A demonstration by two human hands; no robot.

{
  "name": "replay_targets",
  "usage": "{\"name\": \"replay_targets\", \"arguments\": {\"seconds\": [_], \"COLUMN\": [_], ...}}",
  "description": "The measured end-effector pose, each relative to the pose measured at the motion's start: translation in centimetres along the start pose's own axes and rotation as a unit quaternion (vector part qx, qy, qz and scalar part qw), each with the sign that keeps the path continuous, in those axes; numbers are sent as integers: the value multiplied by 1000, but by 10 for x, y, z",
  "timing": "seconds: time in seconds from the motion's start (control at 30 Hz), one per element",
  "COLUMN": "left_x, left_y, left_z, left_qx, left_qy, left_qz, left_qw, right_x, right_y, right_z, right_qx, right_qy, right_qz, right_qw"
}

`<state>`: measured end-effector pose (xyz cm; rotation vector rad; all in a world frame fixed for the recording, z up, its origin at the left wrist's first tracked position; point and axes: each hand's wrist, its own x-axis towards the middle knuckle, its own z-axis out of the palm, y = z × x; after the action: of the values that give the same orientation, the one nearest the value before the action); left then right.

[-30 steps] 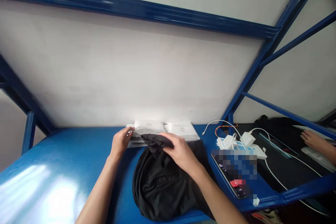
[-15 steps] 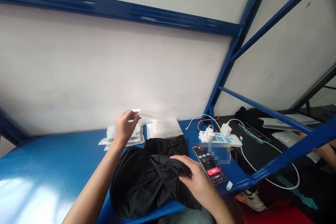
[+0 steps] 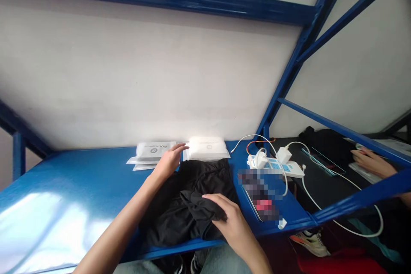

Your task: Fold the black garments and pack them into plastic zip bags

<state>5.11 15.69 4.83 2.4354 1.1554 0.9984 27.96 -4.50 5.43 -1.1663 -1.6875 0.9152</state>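
A black garment (image 3: 208,175) lies bunched along the front of the blue tabletop. My right hand (image 3: 226,218) pinches a raised fold of its cloth between thumb and fingers. Farther back, my left hand (image 3: 173,158) is open, fingers stretched out at the left edge of a pile of white plastic bags (image 3: 207,147). To its left sits a second stack of packaged plastic bags (image 3: 152,152) with dark printing, partly behind the hand. My left forearm crosses over the garment's left part and hides some of it.
A phone (image 3: 261,199) lies right of the garment, before a white power strip (image 3: 276,167) with chargers and cables. A blue metal frame (image 3: 279,85) surrounds the desk. On the dark table at right, another person's hand (image 3: 369,162) is visible.
My left hand has let go of the white plastic bag it held up and come down slightly right; the bag now lies on the right pile. My right hand still grips the garment. The view has shifted.
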Motion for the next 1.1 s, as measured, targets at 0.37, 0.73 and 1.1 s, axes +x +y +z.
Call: {"name": "replay_targets", "arguments": {"seconds": [0.37,0.73,1.1], "left_x": [-167,-157,-145], "left_y": [82,90,86], "left_z": [-25,8,45], "left_qx": [-291,-45,47], "left_qy": [174,5,2], "left_qz": [-264,-42,-67], "left_qw": [903,998,997], "right_x": [9,-13,-12], "right_y": [-29,15,66], "right_z": [-31,41,24], "right_qx": [-295,-184,-257], "right_qy": [206,11,116], "right_qz": [-163,-16,30], "right_qw": [919,983,959]}}
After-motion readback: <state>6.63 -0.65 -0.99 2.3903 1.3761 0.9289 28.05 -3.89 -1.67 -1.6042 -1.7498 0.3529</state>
